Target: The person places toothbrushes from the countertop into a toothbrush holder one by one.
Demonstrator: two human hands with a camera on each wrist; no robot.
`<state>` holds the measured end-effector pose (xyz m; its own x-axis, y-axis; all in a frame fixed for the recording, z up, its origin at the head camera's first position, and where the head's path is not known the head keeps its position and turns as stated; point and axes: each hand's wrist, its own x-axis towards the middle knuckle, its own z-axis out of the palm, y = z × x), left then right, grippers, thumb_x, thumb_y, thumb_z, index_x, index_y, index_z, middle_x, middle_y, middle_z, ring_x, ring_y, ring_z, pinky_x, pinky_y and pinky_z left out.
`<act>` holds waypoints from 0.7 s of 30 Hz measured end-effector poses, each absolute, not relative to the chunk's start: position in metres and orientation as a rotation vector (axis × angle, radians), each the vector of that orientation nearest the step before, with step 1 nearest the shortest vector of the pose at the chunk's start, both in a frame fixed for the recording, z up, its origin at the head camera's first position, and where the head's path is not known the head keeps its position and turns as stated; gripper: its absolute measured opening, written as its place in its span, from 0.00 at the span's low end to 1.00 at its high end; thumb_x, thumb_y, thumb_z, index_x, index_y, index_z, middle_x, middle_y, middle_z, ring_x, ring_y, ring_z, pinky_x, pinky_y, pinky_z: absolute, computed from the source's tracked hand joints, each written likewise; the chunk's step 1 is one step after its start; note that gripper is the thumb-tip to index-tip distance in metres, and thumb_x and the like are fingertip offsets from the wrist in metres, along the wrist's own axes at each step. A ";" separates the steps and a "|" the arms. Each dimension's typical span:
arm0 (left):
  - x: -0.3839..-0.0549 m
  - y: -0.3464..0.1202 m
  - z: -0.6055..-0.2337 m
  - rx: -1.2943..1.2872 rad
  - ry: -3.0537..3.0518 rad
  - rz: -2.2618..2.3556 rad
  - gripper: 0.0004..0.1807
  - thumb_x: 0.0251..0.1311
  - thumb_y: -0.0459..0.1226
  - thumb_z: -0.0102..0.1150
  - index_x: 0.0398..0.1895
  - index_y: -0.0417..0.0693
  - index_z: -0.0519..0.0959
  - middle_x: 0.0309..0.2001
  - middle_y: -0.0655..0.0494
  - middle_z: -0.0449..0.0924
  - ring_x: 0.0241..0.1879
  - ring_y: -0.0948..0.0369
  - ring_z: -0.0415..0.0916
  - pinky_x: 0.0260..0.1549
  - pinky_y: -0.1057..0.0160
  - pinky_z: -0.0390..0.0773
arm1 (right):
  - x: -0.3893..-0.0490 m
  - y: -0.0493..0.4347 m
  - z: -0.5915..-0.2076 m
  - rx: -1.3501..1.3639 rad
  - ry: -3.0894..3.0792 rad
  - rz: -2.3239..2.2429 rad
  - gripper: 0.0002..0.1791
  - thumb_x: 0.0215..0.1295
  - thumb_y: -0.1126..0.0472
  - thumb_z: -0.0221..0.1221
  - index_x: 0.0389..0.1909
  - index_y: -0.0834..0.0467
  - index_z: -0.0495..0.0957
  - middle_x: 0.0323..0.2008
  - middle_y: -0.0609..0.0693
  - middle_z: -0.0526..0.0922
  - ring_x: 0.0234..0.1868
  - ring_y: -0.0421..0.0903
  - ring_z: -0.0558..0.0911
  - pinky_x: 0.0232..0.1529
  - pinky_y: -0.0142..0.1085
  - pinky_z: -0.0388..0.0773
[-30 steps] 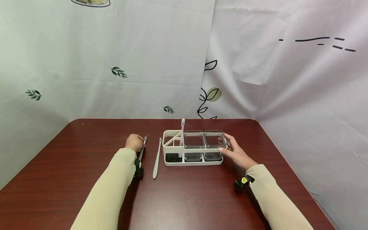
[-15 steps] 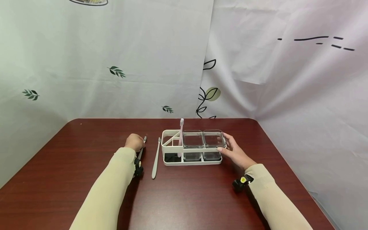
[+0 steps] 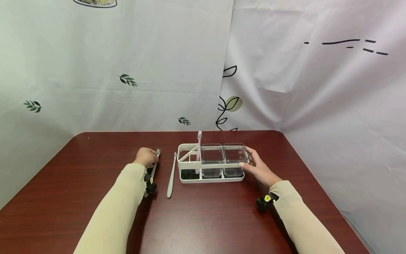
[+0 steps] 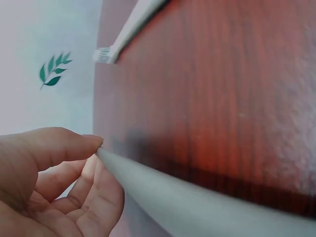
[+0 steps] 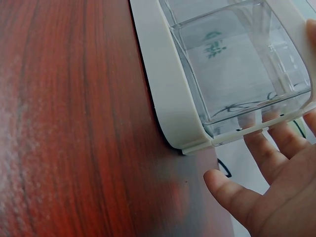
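Pale-gray slim toothbrush [image 4: 173, 200] is pinched in a person's left hand [image 3: 145, 157] while the right hand [image 3: 261, 172] grips a white rectangular rack [image 3: 190, 165] holding 2 clear square cups [image 3: 211, 155].

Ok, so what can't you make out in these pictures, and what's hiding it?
Head view: part of the held toothbrush, hidden by the left hand and the wrist camera.
Head view: a stretch of the pink toothbrush, behind the front rail of the white rack.
Left wrist view: the handle end of the loose toothbrush, cut off by the top edge.
Right wrist view: part of the right hand, cut off by the right edge.
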<state>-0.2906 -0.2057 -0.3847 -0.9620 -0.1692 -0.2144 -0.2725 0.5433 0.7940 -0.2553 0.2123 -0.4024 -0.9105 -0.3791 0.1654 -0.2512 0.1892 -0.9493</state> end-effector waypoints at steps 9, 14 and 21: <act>-0.286 -0.201 -0.361 -0.391 2.556 1.719 0.20 0.58 0.26 0.53 0.55 0.29 0.74 0.54 0.32 0.76 0.44 0.52 0.78 0.42 0.57 0.81 | -0.256 0.211 -0.402 -0.620 2.335 -1.842 0.38 0.69 0.63 0.56 0.73 0.58 0.45 0.70 0.68 0.55 0.71 0.60 0.57 0.52 0.22 0.69; -0.280 -0.198 -0.349 -0.382 2.570 1.806 0.24 0.64 0.29 0.50 0.64 0.34 0.69 0.58 0.34 0.74 0.48 0.52 0.77 0.44 0.59 0.80 | -0.255 0.211 -0.403 -0.611 2.332 -1.841 0.39 0.69 0.62 0.56 0.73 0.57 0.45 0.70 0.67 0.55 0.71 0.60 0.57 0.53 0.23 0.69; -0.277 -0.193 -0.341 -0.406 2.538 1.986 0.23 0.65 0.29 0.51 0.64 0.36 0.69 0.56 0.37 0.75 0.37 0.65 0.78 0.44 0.58 0.80 | -0.255 0.213 -0.404 -0.607 2.349 -1.816 0.38 0.70 0.61 0.56 0.74 0.56 0.45 0.71 0.65 0.56 0.72 0.59 0.56 0.56 0.27 0.69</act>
